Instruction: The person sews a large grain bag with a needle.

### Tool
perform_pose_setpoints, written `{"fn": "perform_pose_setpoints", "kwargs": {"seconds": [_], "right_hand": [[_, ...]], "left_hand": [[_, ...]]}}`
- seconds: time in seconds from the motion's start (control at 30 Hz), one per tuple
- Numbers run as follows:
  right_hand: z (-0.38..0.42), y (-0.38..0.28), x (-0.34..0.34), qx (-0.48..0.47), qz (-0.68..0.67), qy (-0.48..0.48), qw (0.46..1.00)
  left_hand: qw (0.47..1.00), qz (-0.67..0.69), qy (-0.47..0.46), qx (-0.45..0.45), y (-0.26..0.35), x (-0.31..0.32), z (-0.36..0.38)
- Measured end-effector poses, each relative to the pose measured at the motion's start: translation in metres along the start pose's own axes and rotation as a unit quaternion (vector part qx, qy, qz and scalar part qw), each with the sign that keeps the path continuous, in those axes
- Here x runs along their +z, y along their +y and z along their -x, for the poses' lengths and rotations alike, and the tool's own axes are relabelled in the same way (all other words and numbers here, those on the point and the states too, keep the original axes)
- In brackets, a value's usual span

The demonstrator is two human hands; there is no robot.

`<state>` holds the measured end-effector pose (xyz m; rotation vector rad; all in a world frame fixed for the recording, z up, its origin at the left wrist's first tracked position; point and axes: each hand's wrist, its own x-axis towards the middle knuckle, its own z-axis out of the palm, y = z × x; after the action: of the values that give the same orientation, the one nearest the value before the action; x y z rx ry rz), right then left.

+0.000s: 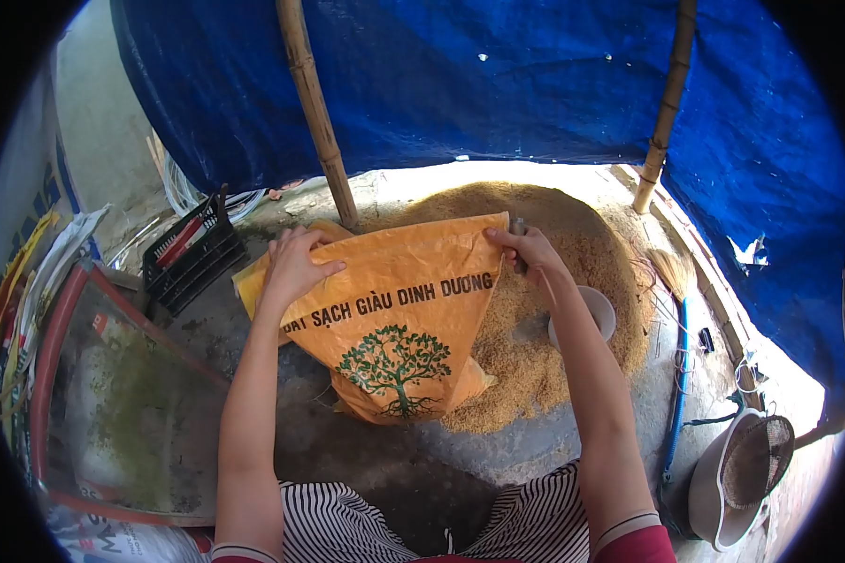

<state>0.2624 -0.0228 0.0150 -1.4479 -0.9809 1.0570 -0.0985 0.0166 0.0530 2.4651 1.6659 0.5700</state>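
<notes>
An orange woven sack [413, 272], printed with black lettering and a green tree, spreads out in front of me over the concrete floor. My left hand [296, 267] grips its upper left part, thumb on the front and fingers over the top edge. At the upper right corner, my right hand [532, 251] pinches the rim between thumb and fingers. A short grey piece [518, 228] shows beside the right fingers. Behind and right of the sack lies a broad heap of golden grain [582, 235]. A pale bowl [599, 311] rests in the grain, partly hidden by my right forearm.
Bamboo poles [314, 103] stand before a blue tarp [488, 84]. To the left are a black crate [192, 253] and a red-framed screen [141, 403]. On the right sit a blue-handled broom [681, 366] and a basin [714, 488] holding a sieve [759, 460].
</notes>
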Motion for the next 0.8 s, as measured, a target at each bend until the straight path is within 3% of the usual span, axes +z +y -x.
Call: {"fn": "perform_pose_setpoints", "kwargs": {"seconds": [0.03,0.1,0.23,0.4,0.6,0.8], "right_hand": [[0.001,0.001,0.000,0.020,-0.034,-0.021,0.999],[0.005,-0.007,-0.003,0.014,-0.011,-0.024,1.000],[0.008,-0.013,0.001,-0.008,0.024,-0.032,0.999],[0.012,-0.011,-0.003,-0.030,0.040,-0.028,0.998],[0.008,0.003,-0.002,-0.087,0.051,-0.036,0.994],[-0.002,0.013,-0.005,-0.100,0.080,-0.030,0.991]], "left_hand": [[1.000,0.000,-0.001,0.004,0.011,0.000,0.002],[0.984,-0.016,0.142,0.111,0.038,0.007,0.005],[0.964,0.011,0.183,0.193,0.070,0.034,-0.009],[0.988,0.085,0.083,0.102,0.070,0.048,-0.018],[0.994,0.093,0.053,0.022,0.073,0.046,-0.022],[0.987,0.161,-0.002,0.016,0.059,0.055,-0.035]]}}
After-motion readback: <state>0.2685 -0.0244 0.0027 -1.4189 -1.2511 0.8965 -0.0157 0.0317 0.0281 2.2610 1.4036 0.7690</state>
